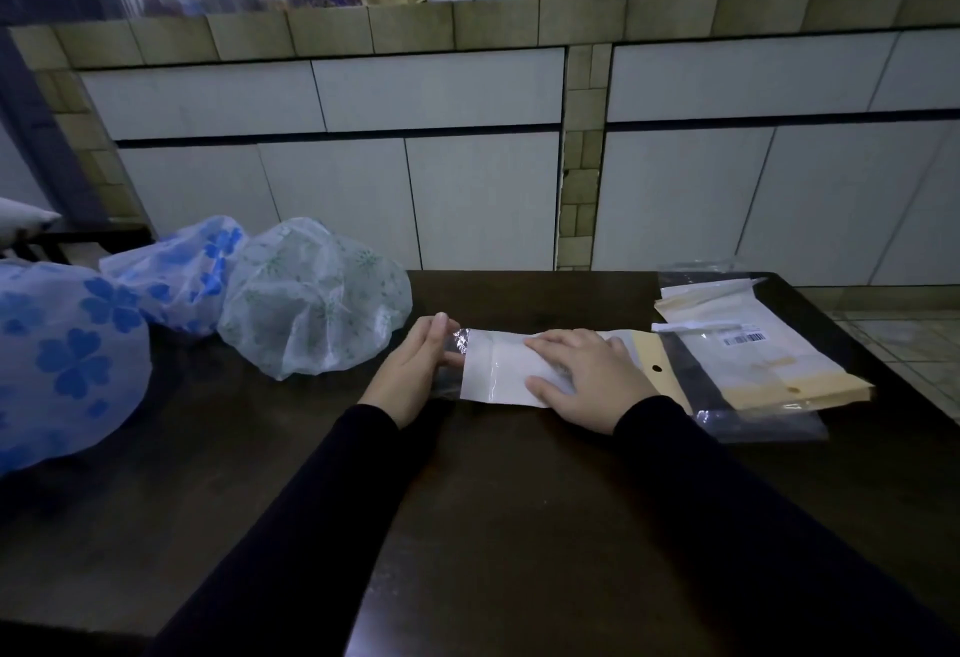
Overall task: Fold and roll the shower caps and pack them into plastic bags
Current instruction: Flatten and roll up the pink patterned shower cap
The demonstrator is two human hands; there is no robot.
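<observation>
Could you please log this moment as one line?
left hand: at bag mouth | right hand: pressing plastic bag flat | shower caps: three unfolded, left

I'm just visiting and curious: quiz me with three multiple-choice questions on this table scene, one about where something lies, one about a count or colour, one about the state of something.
1. Where does the stack of plastic bags lie?
A. right end of the table
B. left end
C. on the floor

2. How many loose shower caps are on the left?
A. one
B. three
C. five

3. What is the right hand doing?
A. hanging idle
B. pressing flat on the packed bag
C. lifting a cap

Answers: 1 A, the stack sits at the table's right end. 2 B, two blue-flowered caps and one green-patterned cap. 3 B, its straight fingers lie on the bag while the left hand holds the flap end.
</observation>
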